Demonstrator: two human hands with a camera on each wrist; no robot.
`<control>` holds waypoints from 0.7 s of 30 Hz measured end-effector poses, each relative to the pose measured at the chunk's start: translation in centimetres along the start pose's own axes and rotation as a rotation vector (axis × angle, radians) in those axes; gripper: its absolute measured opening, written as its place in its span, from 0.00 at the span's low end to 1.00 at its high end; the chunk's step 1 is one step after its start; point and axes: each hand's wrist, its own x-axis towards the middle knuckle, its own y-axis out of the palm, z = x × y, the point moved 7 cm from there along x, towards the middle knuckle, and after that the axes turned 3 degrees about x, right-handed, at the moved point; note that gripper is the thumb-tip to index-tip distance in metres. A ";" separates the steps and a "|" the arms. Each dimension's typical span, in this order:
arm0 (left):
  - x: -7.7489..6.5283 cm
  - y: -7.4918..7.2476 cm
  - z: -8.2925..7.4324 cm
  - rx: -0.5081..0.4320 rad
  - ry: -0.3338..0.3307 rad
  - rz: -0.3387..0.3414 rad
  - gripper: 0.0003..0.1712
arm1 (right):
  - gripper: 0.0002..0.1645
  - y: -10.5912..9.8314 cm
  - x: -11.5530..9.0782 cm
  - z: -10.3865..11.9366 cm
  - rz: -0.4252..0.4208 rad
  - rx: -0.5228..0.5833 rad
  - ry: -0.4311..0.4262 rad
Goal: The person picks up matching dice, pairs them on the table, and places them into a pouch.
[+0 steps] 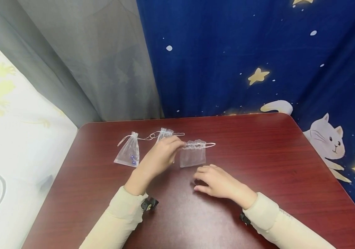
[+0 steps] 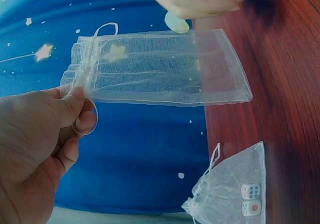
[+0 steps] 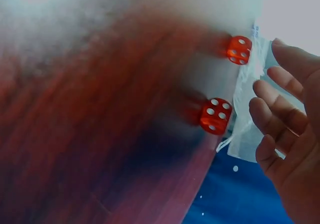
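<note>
My left hand (image 1: 162, 154) pinches the gathered top edge of a sheer white drawstring bag (image 1: 193, 158) between thumb and fingers. In the left wrist view that bag looks flat, and nothing shows inside it. To its right and nearer me, my right hand (image 1: 218, 181) hovers low over the table with relaxed fingers, holding nothing. Beside that hand, in the right wrist view, two red dice (image 3: 216, 116) with white pips rest on the table; in the head view I cannot make them out.
A similar bag (image 1: 129, 152) with blue dice lies to the left on the dark red table (image 1: 274, 155). Another bag (image 2: 232, 189) holding two white dice is partly hidden behind my left hand in the head view. Curtains (image 1: 215, 62) hang beyond the table's far edge.
</note>
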 end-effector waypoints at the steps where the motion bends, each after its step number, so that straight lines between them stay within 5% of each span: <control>1: 0.0 0.0 0.0 0.001 0.000 0.001 0.08 | 0.15 0.1 0.0 0.0 0.010 -0.003 -0.001; 16: 0.0 -0.1 0.0 0.005 0.008 0.002 0.08 | 0.09 1.9 0.2 0.3 0.147 -0.045 -0.007; 21: 0.0 -0.1 0.0 0.008 0.007 0.004 0.08 | 0.08 1.2 0.4 0.3 0.109 -0.055 -0.024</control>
